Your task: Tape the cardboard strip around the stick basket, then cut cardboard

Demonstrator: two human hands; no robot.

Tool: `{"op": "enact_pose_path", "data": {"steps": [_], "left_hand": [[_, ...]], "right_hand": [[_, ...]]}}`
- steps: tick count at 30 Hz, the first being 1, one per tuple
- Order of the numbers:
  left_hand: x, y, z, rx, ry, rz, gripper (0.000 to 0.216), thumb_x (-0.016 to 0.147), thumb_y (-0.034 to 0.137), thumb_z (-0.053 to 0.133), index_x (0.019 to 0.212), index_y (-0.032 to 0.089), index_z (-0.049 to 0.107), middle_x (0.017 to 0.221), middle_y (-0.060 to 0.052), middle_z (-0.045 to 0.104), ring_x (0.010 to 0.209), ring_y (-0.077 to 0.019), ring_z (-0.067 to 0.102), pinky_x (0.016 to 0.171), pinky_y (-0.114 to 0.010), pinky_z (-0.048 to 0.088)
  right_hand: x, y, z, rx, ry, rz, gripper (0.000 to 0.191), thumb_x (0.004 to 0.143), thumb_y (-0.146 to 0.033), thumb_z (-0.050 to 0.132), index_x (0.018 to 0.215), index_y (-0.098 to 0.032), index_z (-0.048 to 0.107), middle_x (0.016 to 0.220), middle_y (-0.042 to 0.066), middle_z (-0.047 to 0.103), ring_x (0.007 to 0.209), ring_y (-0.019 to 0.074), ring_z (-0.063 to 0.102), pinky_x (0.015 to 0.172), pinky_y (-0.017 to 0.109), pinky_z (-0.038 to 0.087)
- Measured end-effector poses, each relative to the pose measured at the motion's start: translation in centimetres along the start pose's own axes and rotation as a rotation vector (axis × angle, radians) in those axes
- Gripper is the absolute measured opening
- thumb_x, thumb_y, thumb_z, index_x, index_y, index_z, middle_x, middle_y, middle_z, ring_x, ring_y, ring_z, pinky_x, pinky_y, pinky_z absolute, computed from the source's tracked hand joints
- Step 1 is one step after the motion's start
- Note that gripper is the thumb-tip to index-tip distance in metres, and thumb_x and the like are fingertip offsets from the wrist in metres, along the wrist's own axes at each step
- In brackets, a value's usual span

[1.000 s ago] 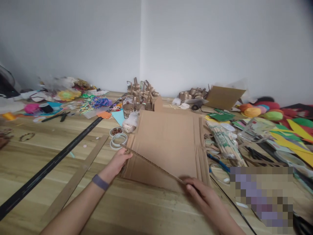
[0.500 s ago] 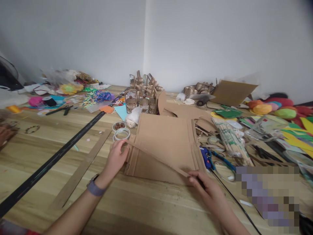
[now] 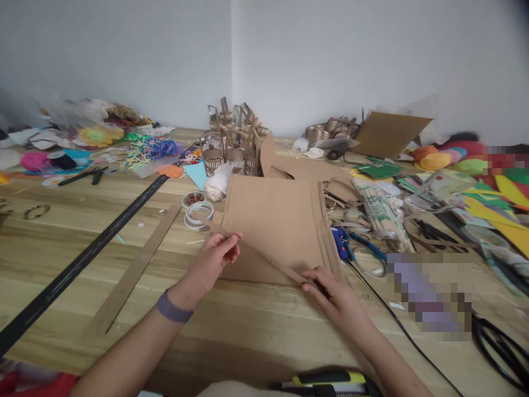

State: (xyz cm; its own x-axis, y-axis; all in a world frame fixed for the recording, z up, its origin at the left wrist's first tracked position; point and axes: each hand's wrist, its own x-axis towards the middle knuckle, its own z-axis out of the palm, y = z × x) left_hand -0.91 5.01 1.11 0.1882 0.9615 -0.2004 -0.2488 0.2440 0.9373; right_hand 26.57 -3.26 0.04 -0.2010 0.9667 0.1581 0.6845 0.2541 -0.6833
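Observation:
A narrow cardboard strip (image 3: 264, 258) runs slantwise over the near edge of a large brown cardboard sheet (image 3: 275, 220) lying on the wooden table (image 3: 231, 325). My left hand (image 3: 212, 259) pinches the strip near its upper left part, fingers closed on it. My right hand (image 3: 334, 295) grips the strip's lower right end, and something dark shows under its fingers. A purple band sits on my left wrist.
A long black ruler (image 3: 88, 256) and a long cardboard strip (image 3: 134, 273) lie to the left. Tape rolls (image 3: 199, 214) and small cardboard baskets (image 3: 233, 143) stand behind the sheet. Skewers (image 3: 380, 215), blue-handled scissors (image 3: 359, 248), coloured paper and a black cable lie right. A yellow-black tool (image 3: 326, 380) is at the near edge.
My left hand slid inward along the strip toward the right and now pinches it nearer the middle. The view shifted; the sheet looks farther and a yellow-black tool appeared below.

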Motion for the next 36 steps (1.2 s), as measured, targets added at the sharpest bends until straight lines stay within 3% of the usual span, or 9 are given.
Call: {"op": "enact_pose_path", "data": {"steps": [3, 8, 14, 16, 18, 21, 24, 33, 36], "left_hand": [[-0.2, 0.2, 0.1, -0.017, -0.013, 0.012, 0.046, 0.067, 0.048, 0.079, 0.094, 0.013, 0.066, 0.061, 0.003, 0.057, 0.057, -0.009, 0.05, 0.054, -0.021, 0.038], [-1.1, -0.6, 1.0, -0.025, -0.173, 0.024, 0.046, 0.068, 0.047, 0.081, 0.095, 0.013, 0.068, 0.066, 0.001, 0.061, 0.06, -0.0104, 0.056, 0.058, -0.023, 0.043], [-1.4, -0.6, -1.2, -0.129, -0.254, -0.065, 0.029, 0.063, 0.027, 0.083, 0.088, 0.017, 0.072, 0.083, -0.003, 0.072, 0.077, -0.0162, 0.066, 0.072, -0.027, 0.051], [-1.4, -0.3, -2.2, -0.1, -0.333, -0.148, 0.019, 0.065, 0.027, 0.082, 0.077, 0.016, 0.073, 0.088, -0.006, 0.073, 0.081, -0.0181, 0.066, 0.073, -0.027, 0.051], [-1.3, -0.1, -2.6, -0.037, -0.447, -0.224, 0.021, 0.072, 0.034, 0.078, 0.084, 0.017, 0.074, 0.091, -0.008, 0.073, 0.078, -0.0176, 0.066, 0.07, -0.028, 0.051], [-1.1, -0.1, -1.6, 0.158, -0.669, -0.282, 0.04, 0.079, 0.046, 0.072, 0.105, 0.017, 0.072, 0.092, -0.009, 0.073, 0.067, -0.013, 0.06, 0.064, -0.026, 0.047], [-0.9, -0.4, 0.0, 0.421, -0.805, -0.331, 0.047, 0.074, 0.048, 0.075, 0.108, 0.016, 0.072, 0.082, -0.004, 0.069, 0.062, -0.0107, 0.052, 0.057, -0.022, 0.04], [-1.5, -0.4, 1.4, 0.725, -0.776, -0.286, 0.023, 0.074, 0.036, 0.065, 0.083, 0.015, 0.07, 0.058, 0.004, 0.053, 0.05, -0.009, 0.04, 0.051, -0.022, 0.03], [-1.8, -0.5, 1.4, 0.742, -0.752, -0.221, 0.014, 0.074, 0.029, 0.058, 0.075, 0.017, 0.064, 0.06, 0.003, 0.059, 0.051, -0.0096, 0.042, 0.051, -0.022, 0.03]], "right_hand": [[-0.1, -0.2, 0.1, 0.088, -0.073, 0.076, 0.029, 0.093, -0.045, 0.048, 0.094, -0.021, 0.065, 0.081, 0.005, 0.067, 0.076, 0.0193, 0.063, 0.069, 0.029, 0.05], [0.0, -1.6, 0.0, 0.296, -0.259, 0.222, 0.042, 0.09, -0.058, 0.048, 0.09, -0.02, 0.065, 0.07, -0.001, 0.058, 0.064, 0.0139, 0.051, 0.059, 0.024, 0.041], [-0.1, -0.2, -2.8, 0.295, -0.211, 0.237, 0.046, 0.088, -0.062, 0.052, 0.092, -0.019, 0.068, 0.077, 0.001, 0.061, 0.071, 0.0153, 0.053, 0.064, 0.026, 0.042], [-0.1, 0.6, -4.1, 0.234, -0.23, 0.203, 0.046, 0.088, -0.062, 0.051, 0.091, -0.019, 0.069, 0.08, 0.002, 0.063, 0.072, 0.016, 0.055, 0.065, 0.027, 0.042], [0.2, 1.2, -5.1, 0.154, -0.241, 0.114, 0.045, 0.091, -0.059, 0.05, 0.09, -0.019, 0.07, 0.081, 0.003, 0.065, 0.074, 0.0166, 0.056, 0.068, 0.028, 0.043], [1.1, 1.0, -5.6, 0.038, -0.252, -0.067, 0.042, 0.096, -0.052, 0.046, 0.091, -0.019, 0.072, 0.08, 0.005, 0.066, 0.078, 0.0176, 0.058, 0.075, 0.031, 0.043], [1.9, 0.3, -5.3, -0.058, -0.273, -0.186, 0.04, 0.1, -0.047, 0.043, 0.093, -0.019, 0.072, 0.079, 0.006, 0.065, 0.082, 0.0188, 0.057, 0.079, 0.033, 0.041], [1.8, 0.3, -3.6, -0.221, -0.161, -0.225, 0.029, 0.1, -0.036, 0.044, 0.092, -0.022, 0.069, 0.084, 0.005, 0.065, 0.088, 0.0202, 0.056, 0.083, 0.035, 0.04], [1.5, 0.6, -3.5, -0.316, 0.0, -0.182, 0.027, 0.098, -0.036, 0.046, 0.108, -0.022, 0.066, 0.105, 0.011, 0.064, 0.103, 0.0249, 0.056, 0.091, 0.042, 0.042]]}}
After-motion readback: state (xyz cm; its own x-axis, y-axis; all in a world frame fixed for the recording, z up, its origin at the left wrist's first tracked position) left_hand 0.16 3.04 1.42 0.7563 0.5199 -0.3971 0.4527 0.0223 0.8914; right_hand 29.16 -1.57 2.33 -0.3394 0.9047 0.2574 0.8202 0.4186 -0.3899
